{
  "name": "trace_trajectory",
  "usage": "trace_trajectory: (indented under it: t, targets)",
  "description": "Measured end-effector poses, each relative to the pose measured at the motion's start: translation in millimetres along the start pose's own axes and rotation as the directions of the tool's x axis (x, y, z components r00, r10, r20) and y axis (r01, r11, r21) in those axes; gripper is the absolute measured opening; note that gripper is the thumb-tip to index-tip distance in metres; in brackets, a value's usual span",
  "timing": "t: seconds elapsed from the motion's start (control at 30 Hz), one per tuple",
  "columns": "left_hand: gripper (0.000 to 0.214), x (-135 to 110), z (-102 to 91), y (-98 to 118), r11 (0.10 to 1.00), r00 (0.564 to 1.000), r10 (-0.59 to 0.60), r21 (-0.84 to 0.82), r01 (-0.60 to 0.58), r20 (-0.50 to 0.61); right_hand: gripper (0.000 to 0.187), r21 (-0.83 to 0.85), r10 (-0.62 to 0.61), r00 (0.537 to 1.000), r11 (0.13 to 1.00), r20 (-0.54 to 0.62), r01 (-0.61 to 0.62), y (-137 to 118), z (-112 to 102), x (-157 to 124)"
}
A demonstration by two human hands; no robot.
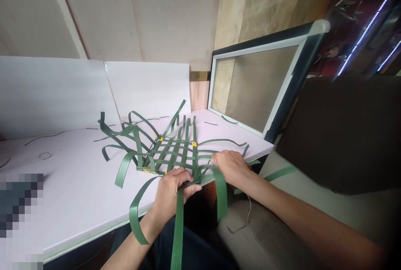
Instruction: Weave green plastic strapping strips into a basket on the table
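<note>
A loose grid of woven green plastic straps (173, 151) lies near the front edge of a white table (62, 186), with small yellow clips at its corners. My left hand (172, 190) is closed on the straps at the grid's near edge, thumb pressed over one that hangs down off the table. My right hand (230, 165) is closed on a strap at the grid's right edge. Long strap ends (178, 228) trail over the table edge toward my lap.
White panels (147, 86) stand behind the table. A framed glass panel (260, 78) leans at the right, beside a dark box (344, 132). Thin strap offcuts (44, 136) lie on the table's far left. A blurred patch (20, 215) covers the lower left.
</note>
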State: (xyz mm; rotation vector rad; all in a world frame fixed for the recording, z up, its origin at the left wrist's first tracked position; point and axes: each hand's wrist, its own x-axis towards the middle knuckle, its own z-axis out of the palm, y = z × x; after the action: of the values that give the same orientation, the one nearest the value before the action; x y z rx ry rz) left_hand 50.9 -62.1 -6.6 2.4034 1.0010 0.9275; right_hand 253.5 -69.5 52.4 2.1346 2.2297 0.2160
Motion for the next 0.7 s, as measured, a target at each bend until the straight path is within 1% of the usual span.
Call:
trace_trajectory:
  t: [0.1,0.13,0.17,0.2,0.23,0.27,0.3,0.33,0.37,0.4,0.43,0.47,0.53,0.57,0.63,0.7]
  targets:
    - [0.032,2.7,6.2,-0.4,0.998,0.997,-0.058,0.020,0.059,-0.044,0.020,0.011,0.014,1.000,1.000,0.026,-0.015,3.3,11.6,1.3]
    - [0.033,3.7,8.0,-1.1,0.997,0.997,-0.064,0.030,0.066,-0.049,0.021,0.003,0.019,1.000,1.000,0.010,-0.019,3.1,13.8,-1.3]
    - [0.034,4.5,9.4,-1.9,0.997,0.997,-0.064,0.038,0.066,-0.049,0.022,-0.009,0.018,0.999,1.000,-0.030,-0.018,2.3,14.9,-5.0]
    - [0.034,5.1,10.4,-2.6,0.997,0.997,-0.062,0.041,0.064,-0.047,0.023,-0.023,0.003,0.995,1.000,-0.097,-0.005,0.7,15.1,-9.2]
    - [0.034,5.5,11.0,-3.2,0.997,0.997,-0.059,0.040,0.061,-0.044,0.025,-0.036,-0.035,0.982,0.999,-0.187,0.029,-1.4,14.8,-13.5]
    - [0.033,5.7,11.1,-3.6,0.997,0.997,-0.060,0.037,0.061,-0.041,0.029,-0.047,-0.101,0.954,0.995,-0.283,0.092,-4.0,14.6,-17.4]
    - [0.033,5.7,10.9,-3.7,0.997,0.997,-0.065,0.036,0.066,-0.040,0.032,-0.053,-0.192,0.911,0.981,-0.364,0.186,-6.7,14.8,-20.5]
    - [0.034,5.7,10.6,-3.6,0.997,0.997,-0.073,0.035,0.074,-0.038,0.031,-0.048,-0.292,0.863,0.953,-0.412,0.299,-9.4,15.9,-22.5]
    - [0.034,5.6,10.2,-3.2,0.996,0.996,-0.082,0.037,0.083,-0.036,0.026,-0.028,-0.383,0.823,0.912,-0.420,0.410,-11.6,18.0,-23.2]
    - [0.035,5.5,9.8,-2.6,0.995,0.995,-0.092,0.037,0.093,-0.034,0.018,0.005,-0.445,0.798,0.872,-0.406,0.489,-13.2,20.9,-22.8]
    - [0.036,5.5,9.6,-1.9,0.994,0.994,-0.100,0.035,0.101,-0.033,0.012,0.047,-0.481,0.792,0.844,-0.375,0.534,-14.0,24.4,-21.5]
    - [0.036,5.6,9.5,-1.1,0.994,0.994,-0.106,0.030,0.107,-0.037,0.014,0.095,-0.500,0.799,0.826,-0.334,0.556,-13.8,27.9,-19.3]
    - [0.033,6.0,9.6,0.5,0.993,0.991,-0.120,0.012,0.121,-0.059,0.021,0.181,-0.517,0.817,0.805,-0.256,0.566,-11.2,32.7,-13.5]
    - [0.031,6.4,9.8,1.2,0.991,0.989,-0.131,-0.001,0.131,-0.069,0.023,0.210,-0.531,0.815,0.791,-0.232,0.575,-9.3,33.3,-10.1]
    - [0.028,7.3,10.4,2.0,0.988,0.985,-0.152,-0.033,0.150,-0.082,0.023,0.242,-0.568,0.797,0.760,-0.205,0.604,-5.5,30.2,-2.6]
    - [0.028,8.2,11.3,2.1,0.985,0.982,-0.167,-0.064,0.162,-0.084,0.020,0.238,-0.585,0.793,0.756,-0.172,0.609,-3.2,22.9,6.3]
